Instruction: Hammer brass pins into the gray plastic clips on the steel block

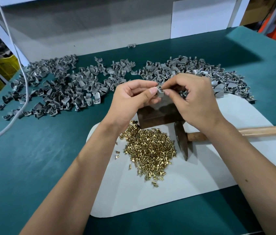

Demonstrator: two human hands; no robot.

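**Clip held above the block, hammer idle on the right**

I see both hands meeting just above the steel block (159, 114). Left hand (130, 97) pinches one gray clip (160, 93) between thumb and fingers; right hand (191, 99) has fingertips curled onto the same clip from the other side. My read: pin being seated by hand before any strike.

Key relation: the clip sits directly over the block's top face, long axis roughly upright, so the drop to the block is short and straight down. Hammer (182, 141) lies just right of and nearer than the block, head toward the brass pins (149, 148), handle running off right under the right forearm. Right hand is the nearer one to it.

Can't tell whether a pin is in the clip; fingers cover it. Block's top is mostly hidden by hands. Loose clips (62, 85) lie beyond the block.
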